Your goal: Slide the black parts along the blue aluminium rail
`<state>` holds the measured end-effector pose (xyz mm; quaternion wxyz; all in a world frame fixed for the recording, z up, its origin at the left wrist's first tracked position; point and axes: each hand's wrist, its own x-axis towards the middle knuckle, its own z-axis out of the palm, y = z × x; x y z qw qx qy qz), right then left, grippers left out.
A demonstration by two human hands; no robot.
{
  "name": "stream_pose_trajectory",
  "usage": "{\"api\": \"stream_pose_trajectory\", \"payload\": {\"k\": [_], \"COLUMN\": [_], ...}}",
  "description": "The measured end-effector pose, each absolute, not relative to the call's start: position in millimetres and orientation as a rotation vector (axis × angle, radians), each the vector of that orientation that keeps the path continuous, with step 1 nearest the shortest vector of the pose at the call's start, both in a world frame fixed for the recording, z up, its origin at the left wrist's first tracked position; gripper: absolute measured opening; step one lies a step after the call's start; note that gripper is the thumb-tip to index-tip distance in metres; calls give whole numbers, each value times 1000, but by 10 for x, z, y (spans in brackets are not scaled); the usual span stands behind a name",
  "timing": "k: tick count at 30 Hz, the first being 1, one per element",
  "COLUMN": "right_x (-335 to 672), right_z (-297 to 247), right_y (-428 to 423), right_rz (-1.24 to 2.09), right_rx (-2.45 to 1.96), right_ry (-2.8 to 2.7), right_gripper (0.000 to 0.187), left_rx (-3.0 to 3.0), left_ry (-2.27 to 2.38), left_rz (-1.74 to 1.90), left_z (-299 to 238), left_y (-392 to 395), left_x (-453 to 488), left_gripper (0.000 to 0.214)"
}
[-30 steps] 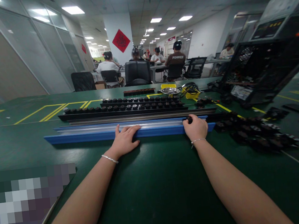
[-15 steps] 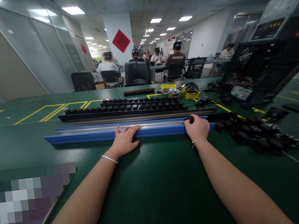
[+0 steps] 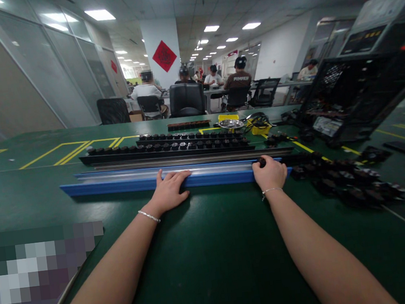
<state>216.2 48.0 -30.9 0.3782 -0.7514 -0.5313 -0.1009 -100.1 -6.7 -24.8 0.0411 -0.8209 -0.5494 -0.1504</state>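
A long blue channel rail (image 3: 107, 187) with a shiny pale inner groove lies crosswise in front of me. My left hand (image 3: 170, 187) rests on the rail's middle, fingers spread over the near wall and the thumb apart on the near side. At the rail's right end, my right hand (image 3: 269, 172) is closed round a small black part (image 3: 261, 162), held at the groove; the fingers cover most of it. Just behind the blue rail lies a dark rail (image 3: 196, 158). Farther back, black strips (image 3: 166, 151) carry rows of small black round parts.
A pile of black parts (image 3: 352, 179) spreads to the right on the green table (image 3: 201, 269). Behind it stands a dark open machine frame (image 3: 357, 95). A metal dish (image 3: 231, 124) and a yellow tray (image 3: 260, 127) sit at the back. People sit at far tables.
My right hand has shifted slightly to the right along the blue rail with the small black part. My left hand has stayed in place.
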Motion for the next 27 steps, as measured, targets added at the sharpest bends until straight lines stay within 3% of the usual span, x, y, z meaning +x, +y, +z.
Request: {"api": "stream_pose_trajectory", "payload": {"k": [27], "right_x": [2282], "right_z": [-319], "right_y": [491], "right_rz": [-233], "right_rx": [-1970], "right_ry": [-1227], "right_gripper": [38], "left_rx": [-2514], "left_ry": [-1684], "left_rz": [-462], "left_z": [-252], "left_y": [-61], "left_x": [-1009], "left_gripper": [58]}}
